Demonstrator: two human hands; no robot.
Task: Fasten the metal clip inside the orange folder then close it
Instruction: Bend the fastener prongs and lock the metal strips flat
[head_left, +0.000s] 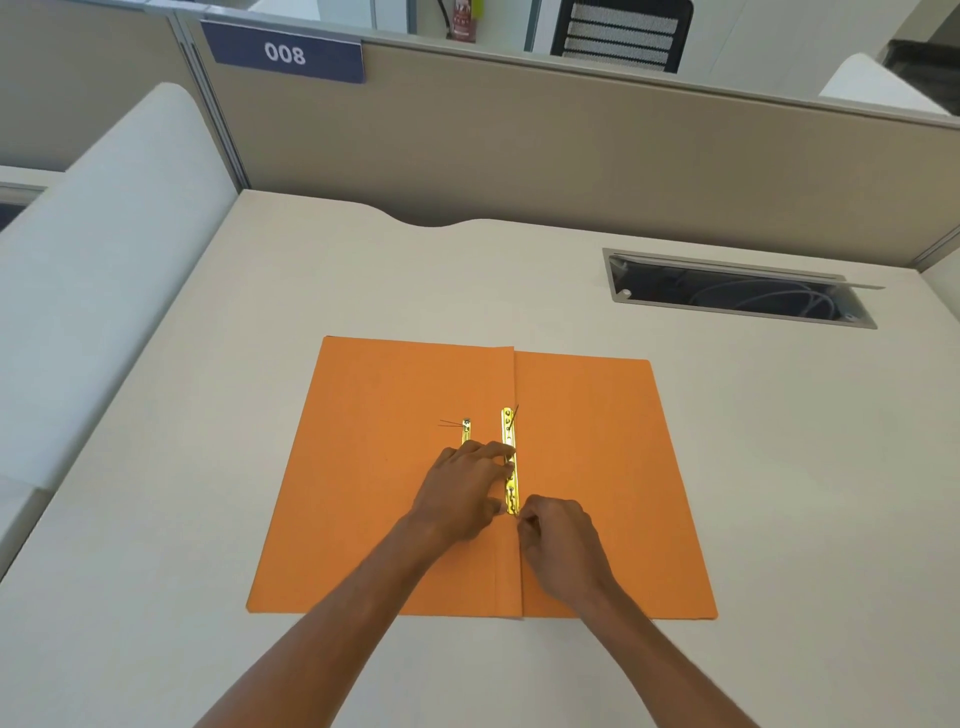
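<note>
An orange folder (597, 441) lies open and flat on the desk in front of me. A gold metal clip bar (509, 441) runs along its centre fold, with a thin prong sticking up at its far end. A second, smaller gold strip (466, 431) lies just left of it, mostly under my fingers. My left hand (462, 488) rests on the left flap with its fingertips pressing on the middle of the clip bar. My right hand (558, 535) pinches at the bar's near end, fingers curled; what it pinches is hidden.
The cream desk (208, 467) has a curved cut-out at its back edge and an open cable tray (737, 291) at the back right. A beige partition (519, 156) with a "008" sign stands behind. A white panel borders the left side.
</note>
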